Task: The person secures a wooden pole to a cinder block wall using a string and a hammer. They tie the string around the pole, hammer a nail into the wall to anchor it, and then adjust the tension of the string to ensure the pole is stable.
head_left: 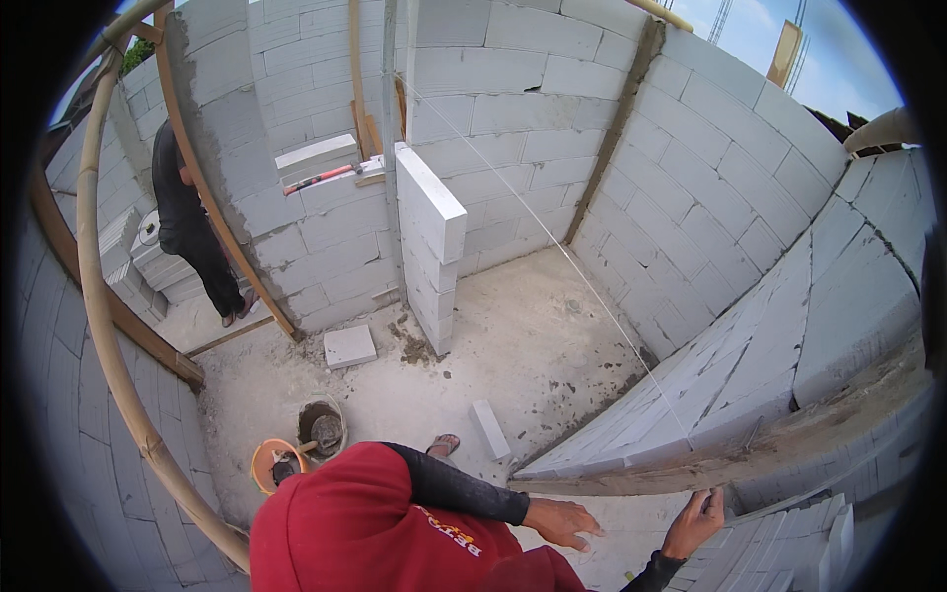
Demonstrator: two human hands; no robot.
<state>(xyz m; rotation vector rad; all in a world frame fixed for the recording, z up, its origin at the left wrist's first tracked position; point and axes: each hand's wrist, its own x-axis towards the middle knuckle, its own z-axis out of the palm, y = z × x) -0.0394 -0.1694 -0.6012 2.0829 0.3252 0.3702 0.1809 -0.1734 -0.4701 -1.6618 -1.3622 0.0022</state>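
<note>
My left hand [562,521], in a black sleeve from a red shirt, stretches to the right at the lower middle. Its fingers are extended and nothing shows in them. My right hand [694,524] is raised at the lower right, just below the near edge of a white block wall [631,456]. Its fingers are bent and drawn together; anything between them is too small to make out. A thin taut string [562,247] runs from a metal upright [392,148] down to that wall's edge, ending near my right hand.
White blocks [350,346] lie on the dusty floor. A mortar bucket [323,424] and an orange bucket [276,464] stand at lower left. A red-handled tool [323,179] rests on a low wall. Bamboo poles [99,296] cross the left. Another person [187,217] stands beyond the doorway.
</note>
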